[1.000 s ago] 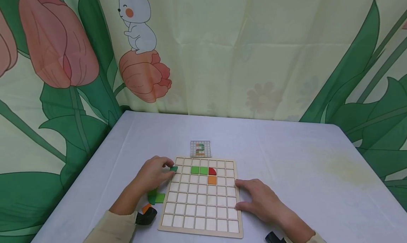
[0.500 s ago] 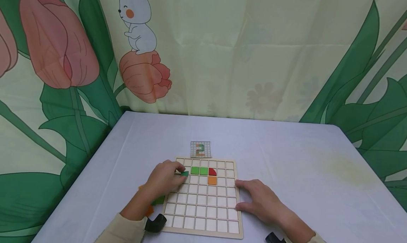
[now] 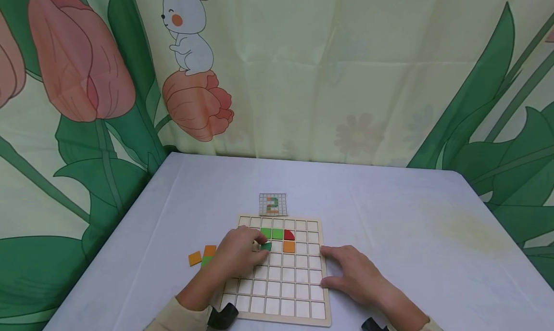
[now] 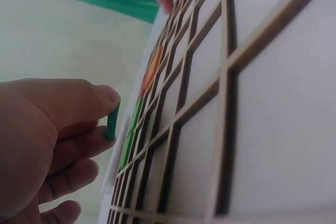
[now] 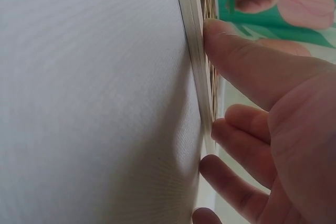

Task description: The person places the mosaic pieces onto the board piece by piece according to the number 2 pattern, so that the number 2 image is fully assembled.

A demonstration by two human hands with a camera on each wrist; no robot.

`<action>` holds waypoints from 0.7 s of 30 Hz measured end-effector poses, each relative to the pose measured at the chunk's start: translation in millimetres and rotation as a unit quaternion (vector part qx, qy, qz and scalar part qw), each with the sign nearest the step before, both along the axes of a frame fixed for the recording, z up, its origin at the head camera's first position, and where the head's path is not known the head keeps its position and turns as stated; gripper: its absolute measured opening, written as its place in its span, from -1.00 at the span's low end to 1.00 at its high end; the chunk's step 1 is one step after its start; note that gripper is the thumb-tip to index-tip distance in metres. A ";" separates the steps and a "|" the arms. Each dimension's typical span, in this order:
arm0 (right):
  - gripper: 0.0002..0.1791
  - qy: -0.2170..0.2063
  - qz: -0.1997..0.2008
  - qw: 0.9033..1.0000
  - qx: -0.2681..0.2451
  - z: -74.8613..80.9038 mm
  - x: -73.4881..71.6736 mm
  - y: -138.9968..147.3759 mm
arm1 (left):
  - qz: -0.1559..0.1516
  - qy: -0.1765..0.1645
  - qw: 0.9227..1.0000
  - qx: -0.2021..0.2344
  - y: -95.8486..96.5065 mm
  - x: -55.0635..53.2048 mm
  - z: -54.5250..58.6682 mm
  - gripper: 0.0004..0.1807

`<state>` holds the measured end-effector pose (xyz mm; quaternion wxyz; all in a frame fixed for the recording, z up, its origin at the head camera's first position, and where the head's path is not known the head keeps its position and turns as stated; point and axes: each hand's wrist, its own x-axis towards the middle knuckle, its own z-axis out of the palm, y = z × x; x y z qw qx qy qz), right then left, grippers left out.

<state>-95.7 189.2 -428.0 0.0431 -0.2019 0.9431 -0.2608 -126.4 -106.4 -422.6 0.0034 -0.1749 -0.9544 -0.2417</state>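
Observation:
My left hand [image 3: 240, 251] pinches a dark green tile [image 3: 266, 247] between thumb and fingertip, just above the wooden grid board [image 3: 277, 319]. In the left wrist view the tile [image 4: 112, 123] stands edge-on, apart from the board. Two light green square tiles [image 3: 277, 234], a red rounded tile [image 3: 288, 235] and an orange square tile [image 3: 288, 247] lie in cells of the upper part. At the board's right edge rests my right hand [image 3: 355, 275]; its thumb [image 5: 226, 43] and fingertips touch the wooden rim in the right wrist view.
Behind the board lies a small pattern card [image 3: 273, 204] with a coloured figure on a grid. Loose orange tiles [image 3: 195, 259] and a green tile [image 3: 206, 261] lie left of the board, partly hidden by the left arm. A white cloth [image 3: 389, 210] covers the table.
My left hand has carried the dark green tile rightward from the board's left edge to below the light green tiles. Loose orange tiles have come into view behind the arm. The right hand stays put.

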 end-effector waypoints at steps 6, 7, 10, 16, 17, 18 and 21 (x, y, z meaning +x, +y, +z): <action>-0.29 0.000 -0.001 1.000 0.002 -0.7 -0.3 -0.1 | -0.015 0.008 1.000 0.002 11.1 4.6 -1.7 -0.87; -0.29 0.001 0.000 1.000 0.002 -0.7 -0.4 -0.1 | -0.017 0.013 1.000 0.002 12.5 5.2 -2.2 -0.87; -0.29 0.002 0.001 1.000 0.003 -0.9 -0.6 0.1 | -0.026 0.026 0.999 -0.001 16.0 7.1 -2.8 -0.88; -0.29 0.005 0.002 1.000 0.000 -1.6 -0.6 1.1 | -0.043 0.036 0.998 -0.026 22.8 9.9 -2.4 -0.85; -0.29 0.005 0.003 1.000 -0.001 -1.5 -0.6 1.0 | -0.045 0.034 0.998 -0.027 24.0 10.2 -2.4 -0.85; -0.29 0.005 0.003 1.000 -0.001 -1.6 -0.6 0.9 | -0.046 0.030 0.998 -0.027 25.3 10.6 -1.9 -0.85; -0.29 0.001 0.001 1.000 0.000 -1.4 -0.6 0.4 | -0.050 0.018 0.998 -0.025 28.9 10.8 -3.1 -0.85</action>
